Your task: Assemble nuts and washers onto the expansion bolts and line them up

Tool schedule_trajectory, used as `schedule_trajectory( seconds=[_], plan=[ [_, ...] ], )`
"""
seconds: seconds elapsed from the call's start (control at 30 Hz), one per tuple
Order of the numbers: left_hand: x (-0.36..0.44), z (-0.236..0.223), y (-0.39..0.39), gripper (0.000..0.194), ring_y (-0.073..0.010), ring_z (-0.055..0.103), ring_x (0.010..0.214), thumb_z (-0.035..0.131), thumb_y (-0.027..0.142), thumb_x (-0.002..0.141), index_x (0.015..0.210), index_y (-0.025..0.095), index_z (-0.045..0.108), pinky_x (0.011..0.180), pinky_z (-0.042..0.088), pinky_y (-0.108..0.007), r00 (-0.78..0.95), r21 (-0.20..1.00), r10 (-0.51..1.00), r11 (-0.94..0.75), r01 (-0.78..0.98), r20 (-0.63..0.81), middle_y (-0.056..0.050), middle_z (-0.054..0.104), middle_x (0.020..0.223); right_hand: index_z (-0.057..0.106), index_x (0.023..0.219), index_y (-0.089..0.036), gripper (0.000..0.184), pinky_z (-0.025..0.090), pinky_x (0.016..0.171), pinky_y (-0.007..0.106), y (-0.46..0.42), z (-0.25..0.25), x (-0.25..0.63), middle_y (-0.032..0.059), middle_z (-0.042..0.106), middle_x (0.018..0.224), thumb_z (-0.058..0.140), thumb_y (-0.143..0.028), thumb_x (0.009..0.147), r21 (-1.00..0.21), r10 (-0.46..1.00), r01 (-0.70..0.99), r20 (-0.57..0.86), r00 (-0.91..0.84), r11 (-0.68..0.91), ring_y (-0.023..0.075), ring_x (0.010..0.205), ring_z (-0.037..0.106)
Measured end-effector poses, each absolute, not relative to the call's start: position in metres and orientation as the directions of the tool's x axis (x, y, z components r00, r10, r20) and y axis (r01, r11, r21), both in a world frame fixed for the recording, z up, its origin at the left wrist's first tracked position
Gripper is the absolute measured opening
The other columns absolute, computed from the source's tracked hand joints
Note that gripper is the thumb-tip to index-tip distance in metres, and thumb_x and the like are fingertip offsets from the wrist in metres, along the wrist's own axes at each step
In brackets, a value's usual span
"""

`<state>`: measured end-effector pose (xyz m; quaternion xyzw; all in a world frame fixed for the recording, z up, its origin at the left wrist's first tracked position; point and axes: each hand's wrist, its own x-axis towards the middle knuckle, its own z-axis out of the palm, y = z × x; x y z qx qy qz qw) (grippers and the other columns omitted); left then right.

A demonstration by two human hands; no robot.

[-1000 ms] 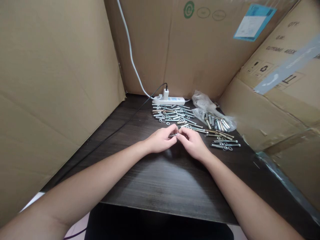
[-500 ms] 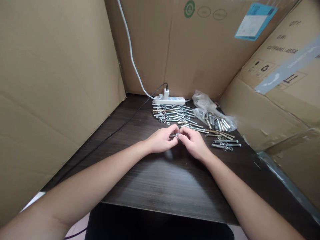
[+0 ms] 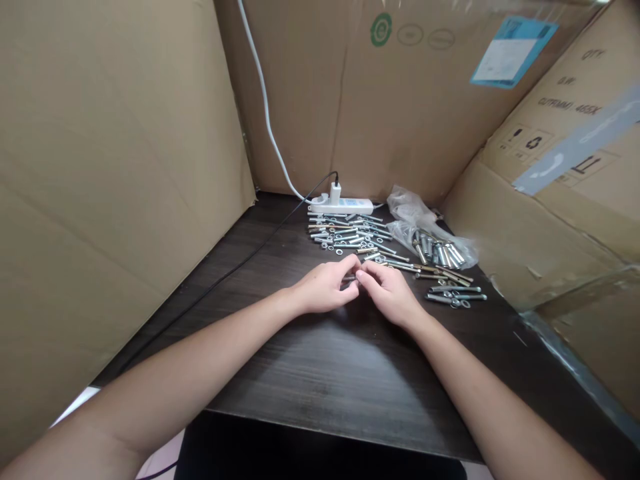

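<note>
My left hand point(image 3: 326, 288) and my right hand point(image 3: 389, 292) meet at the middle of the dark wooden table point(image 3: 320, 373). Between their fingertips they pinch one small metal bolt point(image 3: 351, 278), mostly hidden by the fingers. Just beyond the hands lies a spread of loose bolts and washers point(image 3: 350, 235). More bolts point(image 3: 453, 293) lie to the right of my right hand.
A clear plastic bag of bolts point(image 3: 430, 239) sits at the back right. A white power strip point(image 3: 341, 205) with a white cord and a black cable lies against the back cardboard wall point(image 3: 380, 107). Cardboard boxes stand on the left point(image 3: 110, 173) and right point(image 3: 560, 200).
The hands stay together on the bolt, fingers shifting slightly. The view has tilted a little, moving everything slightly down in the picture.
</note>
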<state>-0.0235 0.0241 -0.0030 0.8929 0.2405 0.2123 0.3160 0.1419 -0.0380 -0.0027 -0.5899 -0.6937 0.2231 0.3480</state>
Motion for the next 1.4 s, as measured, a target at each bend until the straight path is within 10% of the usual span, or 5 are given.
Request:
schedule_trajectory(
  seconds=[1.4],
  plan=[
    [-0.0247,0.0041,0.0279,0.024,-0.0156,0.055,0.070,0.031,0.037,0.097,0.089,0.020,0.047,0.061,0.036,-0.025,0.807,0.555,0.558,-0.740,0.381,0.191,0.000,0.058,0.079,0.039,0.056,-0.019,0.044,0.030,0.054,0.025,-0.0362,0.0001,0.1470,-0.0024,0.039,0.053,0.040,-0.045,0.092,-0.695,0.927,0.689,0.363,0.091,0.205,0.0108,0.051,0.037]
  ],
)
